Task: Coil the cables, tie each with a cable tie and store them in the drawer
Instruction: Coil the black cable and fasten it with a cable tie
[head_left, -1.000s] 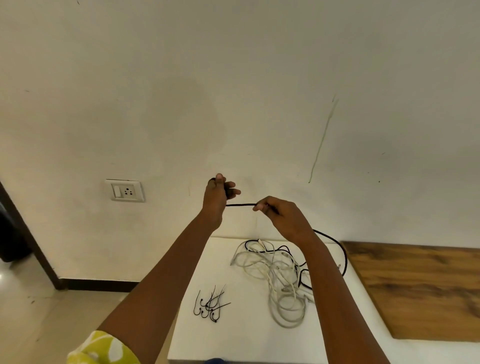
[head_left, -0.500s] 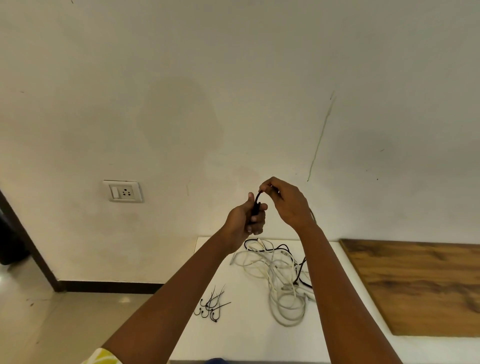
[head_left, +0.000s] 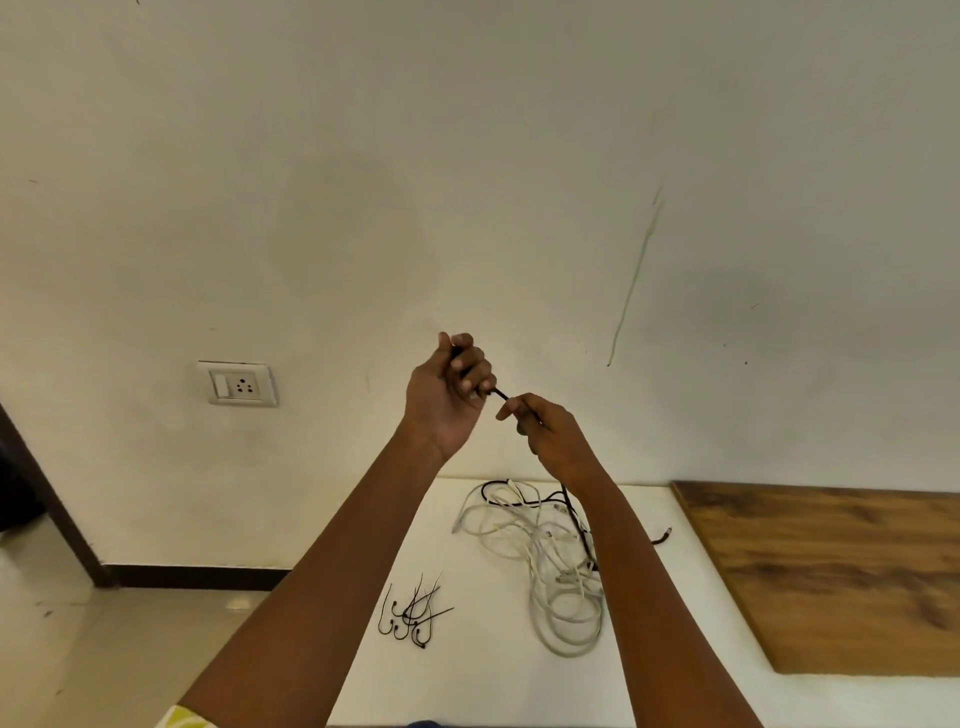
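both hands are raised in front of the wall, above the far edge of the white bench (head_left: 483, 691). the left hand (head_left: 448, 397) has its fingers curled round the black cable (head_left: 500, 393) and grips it, with the thumb up. the right hand (head_left: 550, 434) is just beside it, lower and to the right, and pinches the same black cable between thumb and fingers. only a short piece of the cable shows between the two hands. from the right hand the black cable hangs down to the bench, where it lies mixed with a loose heap of white cables (head_left: 550, 561). one end of the black cable, with a small connector (head_left: 664, 535), lies on the bench to the right of the heap.

a small bundle of black cable ties (head_left: 415, 613) lies on the bench, to the left of the white cables and apart from them. at the right a wooden board (head_left: 831, 571) lies on the bench. on the wall at the left there is a white socket with a switch (head_left: 238, 383).
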